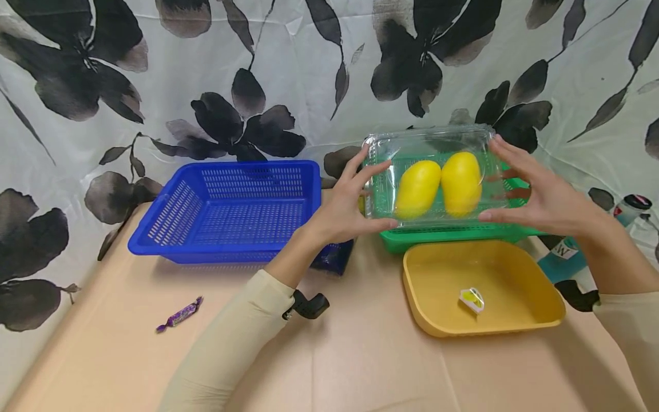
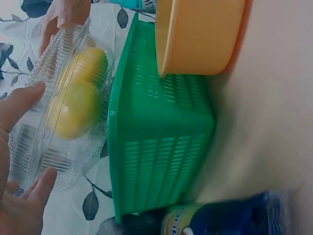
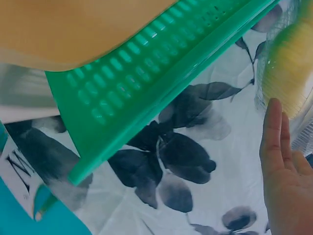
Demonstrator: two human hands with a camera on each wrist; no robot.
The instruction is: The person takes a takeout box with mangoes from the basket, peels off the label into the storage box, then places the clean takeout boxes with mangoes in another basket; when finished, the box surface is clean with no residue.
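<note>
A clear plastic clamshell box (image 1: 432, 142) with two yellow mangoes (image 1: 418, 189) inside is held above the green basket (image 1: 463, 233). My left hand (image 1: 342, 206) grips the box's left end, its thumb along the front edge and its fingers spread up the side. At the opposite end my right hand (image 1: 546, 191) holds the box between thumb and fingers. In the left wrist view the box (image 2: 54, 112) looks closed and hangs apart from the basket's rim. Only part of the box and one mango (image 3: 288, 68) show in the right wrist view.
A blue basket (image 1: 242, 223) stands left, near a dark blue packet (image 1: 333, 257). In front of the green basket sits a yellow tray (image 1: 437, 280) holding a small white-and-yellow wrapped piece (image 1: 472, 300). A purple wrapped candy (image 1: 180, 315) lies front left. A blue bottle (image 1: 566, 260) is far right.
</note>
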